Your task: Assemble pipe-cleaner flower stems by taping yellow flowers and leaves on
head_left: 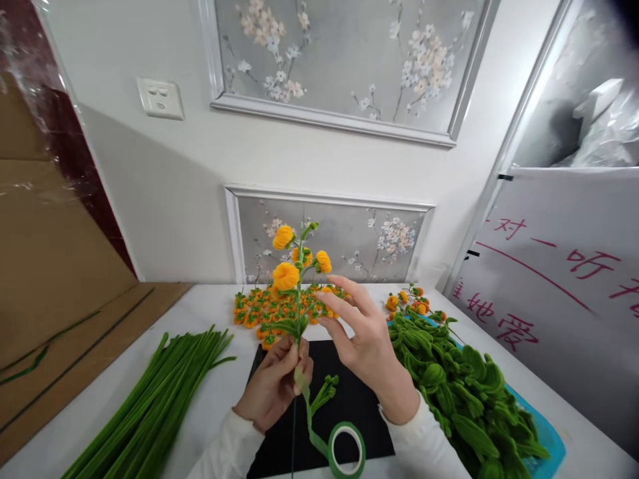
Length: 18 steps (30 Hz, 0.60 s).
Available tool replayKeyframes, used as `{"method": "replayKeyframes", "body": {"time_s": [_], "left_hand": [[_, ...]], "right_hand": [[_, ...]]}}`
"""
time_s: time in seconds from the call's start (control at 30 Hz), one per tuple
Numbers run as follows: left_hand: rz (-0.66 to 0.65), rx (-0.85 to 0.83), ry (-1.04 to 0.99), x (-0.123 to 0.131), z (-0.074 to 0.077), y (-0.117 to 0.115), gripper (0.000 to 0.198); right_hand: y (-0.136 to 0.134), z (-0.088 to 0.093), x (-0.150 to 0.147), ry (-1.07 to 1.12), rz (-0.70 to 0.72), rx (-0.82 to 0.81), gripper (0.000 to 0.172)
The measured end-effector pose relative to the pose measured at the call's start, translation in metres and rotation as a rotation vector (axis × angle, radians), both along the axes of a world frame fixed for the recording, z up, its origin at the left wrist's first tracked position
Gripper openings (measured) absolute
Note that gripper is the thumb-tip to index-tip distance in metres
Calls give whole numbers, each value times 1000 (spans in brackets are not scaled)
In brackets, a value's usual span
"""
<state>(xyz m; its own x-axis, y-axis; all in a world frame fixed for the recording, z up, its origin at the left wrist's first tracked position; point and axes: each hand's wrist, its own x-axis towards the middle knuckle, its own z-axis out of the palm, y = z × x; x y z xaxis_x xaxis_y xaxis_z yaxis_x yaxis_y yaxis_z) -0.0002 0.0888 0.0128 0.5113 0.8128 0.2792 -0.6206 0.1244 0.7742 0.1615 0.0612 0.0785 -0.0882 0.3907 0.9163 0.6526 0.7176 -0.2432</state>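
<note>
My left hand (276, 379) pinches the lower stem of an upright flower branch (298, 293) with several fuzzy orange pumpkin-like blooms and green leaves. A strip of green tape runs down from my left fingers to the roll of floral tape (346, 450) on the black mat (372, 426). My right hand (362, 336) is raised to the right of the branch, its fingers spread and apart, near the orange bloom (323, 261). Whether its fingertips touch the bloom is unclear. Small green stems with budded ends (324, 392) lie on the mat beside the tape strip.
A pile of small orange blooms (259, 313) lies at the back of the white table. Long green fuzzy stems (154, 406) lie at left. At right, a blue basket (546, 432) holds many green leaves (459, 399), with orange sprigs (414, 303) behind it. The wall rises behind.
</note>
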Motion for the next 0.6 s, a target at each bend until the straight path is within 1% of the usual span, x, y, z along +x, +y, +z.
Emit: {"method": "replayKeyframes", "body": {"time_s": [0.1, 0.23, 0.3, 0.43, 0.6], "left_hand": [[-3, 3, 11, 0, -2, 0, 20], [-12, 23, 28, 1, 0, -1, 22], [-8, 27, 51, 2, 2, -3, 23], [40, 35, 79, 4, 5, -6, 23], [81, 44, 94, 6, 3, -7, 23]], "right_hand": [[5, -2, -2, -58, -27, 11, 30], [11, -7, -4, -91, -64, 15, 29], [14, -9, -6, -60, -70, 11, 26], [17, -14, -10, 14, -69, -13, 22], [19, -17, -14, 136, -62, -29, 20]]}}
